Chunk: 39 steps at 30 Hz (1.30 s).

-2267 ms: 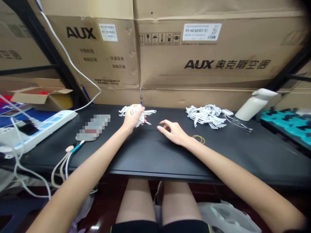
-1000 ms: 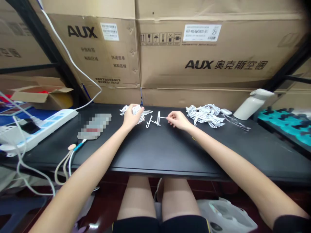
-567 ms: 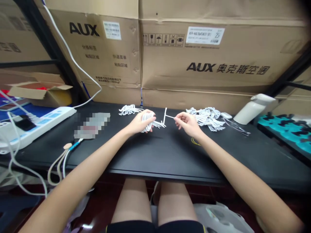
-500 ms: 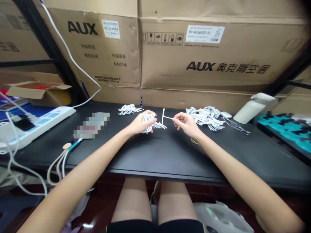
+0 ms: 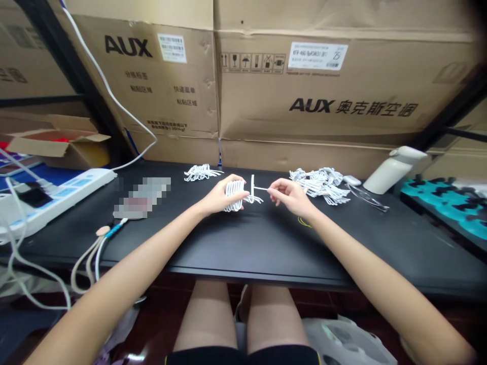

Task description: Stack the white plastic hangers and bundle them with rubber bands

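My left hand (image 5: 224, 195) is wrapped round a bundle of looped white cords (image 5: 234, 196), several turns showing in a row between thumb and fingers. Loose ends stick out of that bundle to the right. With thumb and forefinger, my right hand (image 5: 288, 195) pinches one end of a thin white strand (image 5: 261, 188) stretched level between the hands. At the strand's left end, close to the bundle, an upright white piece stands across it like a T. Whether this piece touches the bundle I cannot tell.
A small pile of white cords (image 5: 201, 173) lies behind my left hand, a larger pile (image 5: 321, 185) beyond my right. Glasses (image 5: 367, 197) and a white bottle (image 5: 395, 170) are to the right, near a teal rack (image 5: 449, 203). A power strip (image 5: 57, 200) lies left; cardboard boxes (image 5: 258, 116) wall the back.
The upright white piece and strand have shifted slightly left and lower, nearer the bundle. My left hand has turned a little, showing more of the loops. The right hand still pinches the strand.
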Available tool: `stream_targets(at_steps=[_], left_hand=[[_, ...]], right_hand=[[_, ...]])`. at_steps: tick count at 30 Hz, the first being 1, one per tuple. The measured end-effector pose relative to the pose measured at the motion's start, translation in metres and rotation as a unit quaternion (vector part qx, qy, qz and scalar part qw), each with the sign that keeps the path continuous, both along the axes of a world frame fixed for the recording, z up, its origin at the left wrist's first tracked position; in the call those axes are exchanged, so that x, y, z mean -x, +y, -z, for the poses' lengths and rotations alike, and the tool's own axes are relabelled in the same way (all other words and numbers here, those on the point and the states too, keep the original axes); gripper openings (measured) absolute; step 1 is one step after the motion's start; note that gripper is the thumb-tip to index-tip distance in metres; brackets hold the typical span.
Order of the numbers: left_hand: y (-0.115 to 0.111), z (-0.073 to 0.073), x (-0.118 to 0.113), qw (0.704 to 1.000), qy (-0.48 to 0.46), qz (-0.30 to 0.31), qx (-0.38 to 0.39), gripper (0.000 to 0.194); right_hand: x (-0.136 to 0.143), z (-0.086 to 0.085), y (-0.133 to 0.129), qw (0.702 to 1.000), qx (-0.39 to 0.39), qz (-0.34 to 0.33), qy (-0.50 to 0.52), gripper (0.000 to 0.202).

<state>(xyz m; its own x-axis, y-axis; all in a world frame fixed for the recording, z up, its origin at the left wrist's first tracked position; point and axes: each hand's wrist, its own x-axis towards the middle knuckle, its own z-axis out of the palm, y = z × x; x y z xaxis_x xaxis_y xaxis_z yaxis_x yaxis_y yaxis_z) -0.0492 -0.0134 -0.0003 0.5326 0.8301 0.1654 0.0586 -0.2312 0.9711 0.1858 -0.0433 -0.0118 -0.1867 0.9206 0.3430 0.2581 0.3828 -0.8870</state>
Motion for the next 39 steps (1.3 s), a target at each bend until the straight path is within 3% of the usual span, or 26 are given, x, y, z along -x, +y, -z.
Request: stream_targets(at_steps=[7,16,26,32,39], left_hand=[[-0.001,0.0,-0.001,1.0,-0.011,0.001,-0.01,0.046],[0.002,0.003,-0.002,0.997,0.026,-0.061,-0.043,0.036],[-0.002,0.004,-0.005,0.998,0.011,-0.04,0.036,0.038],[-0.002,0.004,-0.006,0.997,-0.007,-0.026,0.071,0.052],[-0.002,0.001,-0.004,0.998,-0.002,-0.02,0.064,0.041]], right_hand=[[0.01,0.005,-0.003,0.999,0.018,-0.021,0.025,0.036],[0.007,0.006,-0.001,0.999,0.01,0.0,0.036,0.037],[0.02,0.008,-0.009,0.999,0.002,-0.011,0.036,0.033],[0.017,0.009,-0.01,1.0,-0.008,-0.012,-0.003,0.032],[0.023,0.009,-0.011,0.999,0.03,-0.03,0.019,0.034]])
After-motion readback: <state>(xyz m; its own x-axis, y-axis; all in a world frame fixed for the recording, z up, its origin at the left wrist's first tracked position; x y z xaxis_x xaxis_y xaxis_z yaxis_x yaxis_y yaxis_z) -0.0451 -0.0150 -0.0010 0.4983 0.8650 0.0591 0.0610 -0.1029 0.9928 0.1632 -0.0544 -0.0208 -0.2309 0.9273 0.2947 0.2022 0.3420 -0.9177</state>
